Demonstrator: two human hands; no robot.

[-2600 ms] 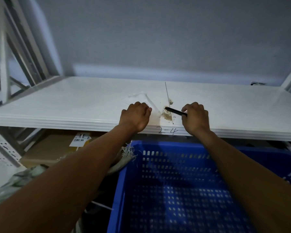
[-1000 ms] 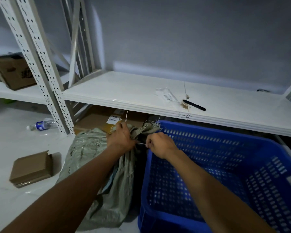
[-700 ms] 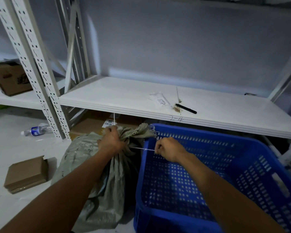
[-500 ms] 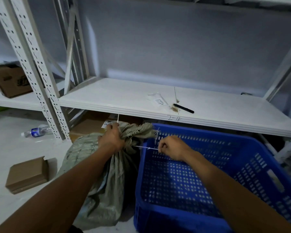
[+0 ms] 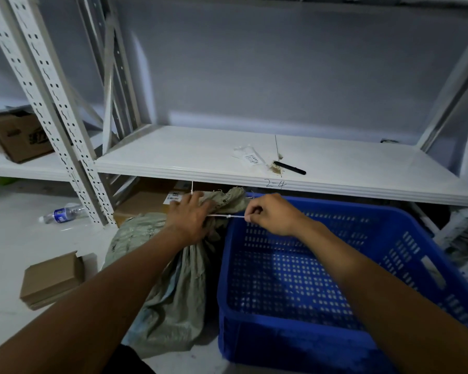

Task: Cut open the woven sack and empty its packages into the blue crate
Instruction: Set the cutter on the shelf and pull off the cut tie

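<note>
L hand holds neck of grey-green woven sack as anchor; R hand pinches thin white tie taut by blue plastic crate.

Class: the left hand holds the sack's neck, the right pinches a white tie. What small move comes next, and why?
Probably the right hand should draw the white tie rightward, off the woven sack. The tie runs taut from the neck, which the left hand holds bunched shut; the blue crate holds no packages.
</note>
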